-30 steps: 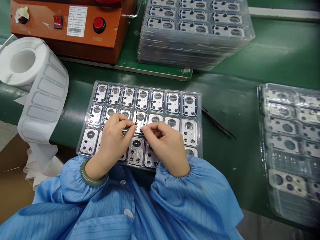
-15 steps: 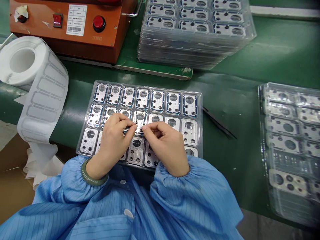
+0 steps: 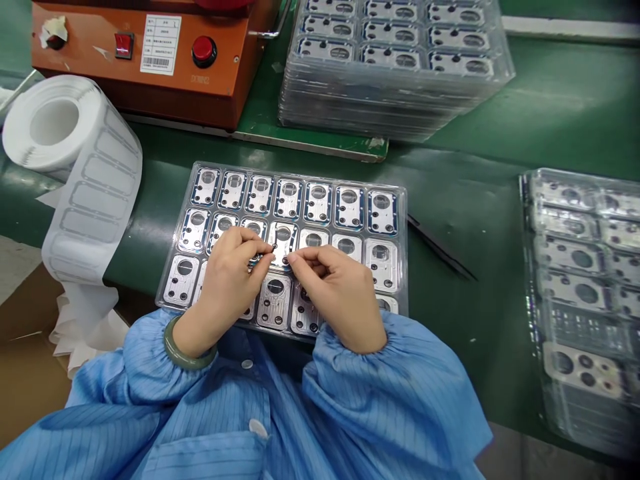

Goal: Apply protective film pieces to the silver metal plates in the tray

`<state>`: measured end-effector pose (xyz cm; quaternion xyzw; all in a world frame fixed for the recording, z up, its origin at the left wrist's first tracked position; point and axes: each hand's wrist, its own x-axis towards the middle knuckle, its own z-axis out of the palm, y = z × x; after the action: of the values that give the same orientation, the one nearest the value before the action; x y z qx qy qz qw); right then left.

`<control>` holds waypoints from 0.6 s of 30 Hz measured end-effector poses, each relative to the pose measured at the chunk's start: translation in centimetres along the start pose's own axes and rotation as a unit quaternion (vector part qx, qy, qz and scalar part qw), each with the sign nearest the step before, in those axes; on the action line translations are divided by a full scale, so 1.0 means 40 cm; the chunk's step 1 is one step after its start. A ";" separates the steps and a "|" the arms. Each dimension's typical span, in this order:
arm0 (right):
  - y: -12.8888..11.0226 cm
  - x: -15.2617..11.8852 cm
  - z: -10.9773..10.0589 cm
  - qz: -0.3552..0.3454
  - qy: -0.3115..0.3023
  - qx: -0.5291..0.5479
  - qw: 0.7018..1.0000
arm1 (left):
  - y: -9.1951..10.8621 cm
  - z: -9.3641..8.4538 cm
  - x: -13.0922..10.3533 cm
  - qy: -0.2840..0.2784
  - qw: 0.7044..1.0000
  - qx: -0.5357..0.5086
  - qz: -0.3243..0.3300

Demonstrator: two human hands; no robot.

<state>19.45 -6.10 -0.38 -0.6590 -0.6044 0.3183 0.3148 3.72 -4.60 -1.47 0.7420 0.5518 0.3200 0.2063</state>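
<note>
A clear plastic tray [image 3: 403,267] holds rows of silvery metal plates, each with one large round window and small holes. Many plates have blue-edged strips along their sides. Over the tray's middle, my left hand [image 3: 231,277] is closed in a pinch, its fingertips at the left edge of a middle-row plate [image 3: 283,235]. My right hand [image 3: 343,290] also pinches, thumb and forefinger at that plate's lower right. Anything between the fingertips is too small or hidden to make out. Several plates lie partly covered by both hands.
Black tweezers [image 3: 443,248] lie right of the tray. A roll of white die-cut labels [image 3: 95,193] stands at left, near an orange machine [image 3: 200,83] with a red button. Stacked filled trays [image 3: 390,93] stand behind; another clear tray stack [image 3: 580,320] is at right.
The whole view has shifted slightly. My right hand has moved a little right, away from my left fingertips. My left hand stays pinched at the same plate.
</note>
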 end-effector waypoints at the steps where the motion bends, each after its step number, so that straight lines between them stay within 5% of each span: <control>1: 0.001 0.000 0.000 -0.005 0.001 -0.006 1.000 | -0.001 0.000 0.000 -0.003 1.000 0.002 0.002; 18: 0.008 -0.003 0.005 -0.021 0.001 -0.040 0.999 | -0.005 -0.002 -0.001 -0.011 1.000 0.015 0.017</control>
<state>19.48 -6.25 -0.76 -0.6584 -0.6301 0.2867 0.2954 3.53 -4.56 -1.56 0.7574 0.5420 0.3071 0.1956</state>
